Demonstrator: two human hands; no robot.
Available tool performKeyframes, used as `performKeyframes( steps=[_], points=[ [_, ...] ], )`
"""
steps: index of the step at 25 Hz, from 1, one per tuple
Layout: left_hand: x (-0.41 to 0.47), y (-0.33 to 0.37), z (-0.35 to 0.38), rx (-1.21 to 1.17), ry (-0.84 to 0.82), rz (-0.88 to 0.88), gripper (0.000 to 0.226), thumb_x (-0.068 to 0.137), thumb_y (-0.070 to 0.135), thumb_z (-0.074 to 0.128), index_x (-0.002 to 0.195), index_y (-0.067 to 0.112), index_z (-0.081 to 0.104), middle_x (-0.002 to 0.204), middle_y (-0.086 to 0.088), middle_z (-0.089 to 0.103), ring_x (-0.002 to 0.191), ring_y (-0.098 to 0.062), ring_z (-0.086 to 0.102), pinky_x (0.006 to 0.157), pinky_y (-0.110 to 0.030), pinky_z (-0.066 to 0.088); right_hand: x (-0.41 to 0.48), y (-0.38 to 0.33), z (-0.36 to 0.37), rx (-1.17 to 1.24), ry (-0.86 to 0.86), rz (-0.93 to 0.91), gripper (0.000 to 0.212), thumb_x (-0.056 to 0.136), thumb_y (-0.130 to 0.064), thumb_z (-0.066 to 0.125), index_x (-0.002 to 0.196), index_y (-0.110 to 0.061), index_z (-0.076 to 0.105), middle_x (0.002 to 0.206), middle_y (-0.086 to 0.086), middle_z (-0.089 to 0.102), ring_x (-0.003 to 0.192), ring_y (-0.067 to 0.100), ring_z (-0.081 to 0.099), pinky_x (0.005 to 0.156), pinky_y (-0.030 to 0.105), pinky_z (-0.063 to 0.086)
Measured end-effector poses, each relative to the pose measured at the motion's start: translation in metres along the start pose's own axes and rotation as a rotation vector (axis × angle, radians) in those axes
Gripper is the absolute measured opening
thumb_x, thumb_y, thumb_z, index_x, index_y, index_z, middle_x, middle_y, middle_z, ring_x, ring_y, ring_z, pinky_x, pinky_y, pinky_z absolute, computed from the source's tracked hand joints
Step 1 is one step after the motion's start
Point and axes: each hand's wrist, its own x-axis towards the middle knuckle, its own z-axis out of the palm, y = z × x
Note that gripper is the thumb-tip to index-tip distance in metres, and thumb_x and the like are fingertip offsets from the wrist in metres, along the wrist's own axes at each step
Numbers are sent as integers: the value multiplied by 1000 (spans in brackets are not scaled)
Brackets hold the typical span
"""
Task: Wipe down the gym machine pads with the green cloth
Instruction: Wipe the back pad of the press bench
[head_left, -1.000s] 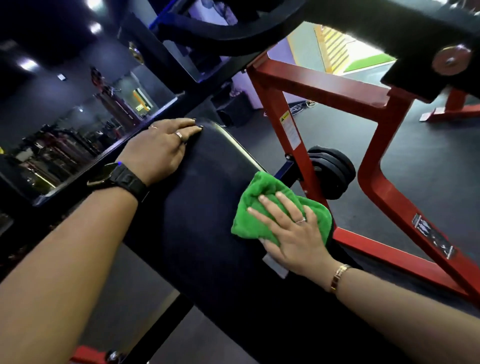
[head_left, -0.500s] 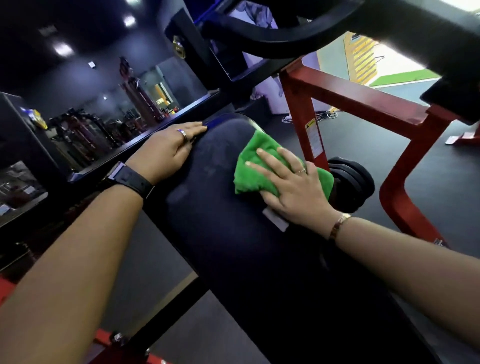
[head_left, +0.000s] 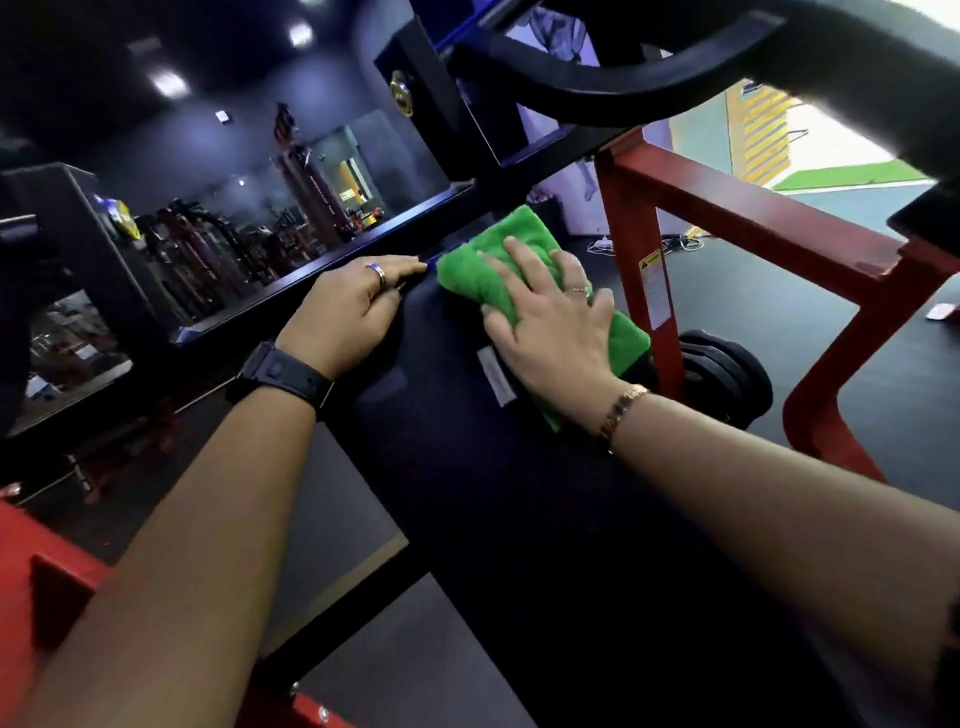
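Note:
A long black pad of the gym machine slopes away from me through the middle of the view. The folded green cloth lies on the pad's far end. My right hand presses flat on the cloth with fingers spread and straight. My left hand rests on the pad's far left edge, fingers extended along the rim, with a ring and a black watch on that arm. A small grey label is on the pad beside my right wrist.
The red steel frame of the machine stands to the right, with black weight plates at its foot. A black curved bar arches overhead. A mirror wall lies to the left, and dark rubber floor to the right.
My right hand has slid the green cloth up the pad toward its far end, close to my left hand. The left hand has stayed on the pad's edge.

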Motion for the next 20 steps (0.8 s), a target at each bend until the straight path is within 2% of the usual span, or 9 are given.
performKeyframes(
  steps=[2,5,8,10,12,15,16,17,20],
  points=[
    [-1,2,-1,-35,52,-35,43,79,8,40,115,7,64,122,-9,63,114,-20,55,98,-15,32,8,-36,0,53,-19,-8,55,91,-51,34,144,-44,21,155,-18,16,140,27,16,95,52,25],
    [-5,0,-2,-108,93,-70,42,80,4,43,115,9,65,120,-6,64,113,-14,54,102,-15,33,-12,-21,8,-99,43,-243,59,88,-54,32,145,-43,21,155,-17,21,138,27,25,89,49,30],
    [-7,-4,1,-102,51,-65,42,84,6,43,119,16,63,124,-1,62,119,-11,52,105,-15,30,20,23,3,-60,6,-30,56,91,-53,32,144,-39,25,153,-15,23,135,28,28,91,50,30],
    [-10,-5,3,-154,74,-107,43,82,10,42,117,20,64,123,2,62,117,-7,53,104,-12,31,47,9,-5,53,-59,145,54,92,-52,31,143,-36,27,151,-14,26,133,31,27,95,53,27],
    [-19,-7,6,-235,174,-193,41,81,12,42,113,22,66,117,4,65,110,-3,55,100,-10,35,36,-21,-3,-10,-15,-16,56,92,-55,31,145,-40,22,154,-14,23,136,30,25,96,54,26],
    [-41,-14,15,-533,325,-315,37,84,11,42,110,21,66,114,1,66,109,-8,58,101,-25,43,-29,-25,9,-149,59,-429,60,87,-58,36,144,-44,25,154,-12,25,133,30,34,86,49,34],
    [-49,-15,19,-628,360,-331,36,85,10,41,110,18,65,116,-2,66,112,-11,58,102,-30,43,-43,-12,10,-172,55,-452,60,86,-57,38,143,-45,26,154,-11,25,134,29,35,84,48,35],
    [-56,-14,24,-674,395,-343,36,87,10,40,112,17,65,118,-3,64,115,-13,57,103,-33,42,-43,1,10,-163,56,-410,61,86,-57,39,143,-47,24,155,-11,22,136,30,31,85,50,36],
    [-67,-8,37,-759,511,-382,36,89,10,39,116,15,62,123,-3,61,119,-15,54,105,-35,41,1,-10,-1,50,-45,-4,59,89,-51,38,143,-52,13,158,-12,7,140,34,13,97,60,27]
  ],
)
